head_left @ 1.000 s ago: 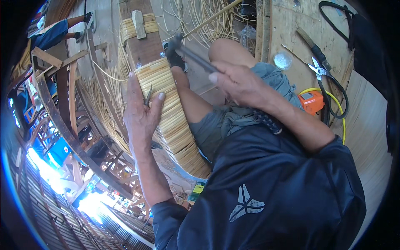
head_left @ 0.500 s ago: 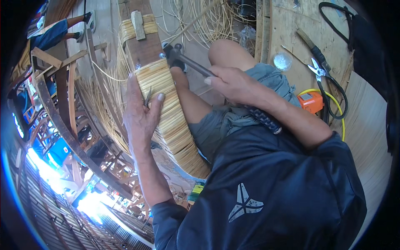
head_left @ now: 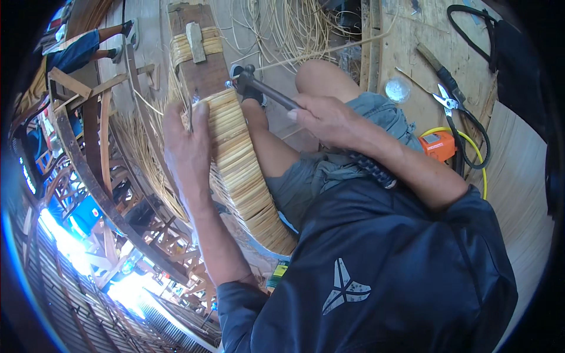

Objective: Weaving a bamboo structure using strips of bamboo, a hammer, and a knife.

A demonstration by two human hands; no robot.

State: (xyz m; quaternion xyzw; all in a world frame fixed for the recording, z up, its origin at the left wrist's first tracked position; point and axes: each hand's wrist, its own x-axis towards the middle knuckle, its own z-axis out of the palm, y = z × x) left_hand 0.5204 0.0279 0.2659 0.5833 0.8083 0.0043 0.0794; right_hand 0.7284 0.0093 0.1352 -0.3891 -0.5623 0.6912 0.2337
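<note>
My right hand (head_left: 323, 119) is closed round the handle of a hammer (head_left: 268, 91). The hammer's head is just beside the right edge of a brown wooden board (head_left: 205, 75). Pale rattan strips (head_left: 232, 144) are wrapped tightly side by side round the lower stretch of this board. At the left edge of the wrapping, my left hand (head_left: 187, 144) pinches a thin, dark pointed metal tool (head_left: 190, 115) between thumb and fingers. Its tip points away from me along the board. A loose rattan strand (head_left: 329, 52) stretches from near the hammer head toward the upper right.
A small wood block (head_left: 195, 42) is held under another rattan band. Coiled rattan (head_left: 288, 29) lies beyond. On the right-hand boards are pruning shears (head_left: 448, 103), a knife-like tool (head_left: 441, 70), a clear round dish (head_left: 398, 89) and an orange tape measure (head_left: 438, 144). Wooden frames (head_left: 106, 194) stand left.
My left hand has shifted left, off the wrapping's face to its edge, and the pointed tool moved with it. The loose strand has swung to the right. The hammer has barely moved.
</note>
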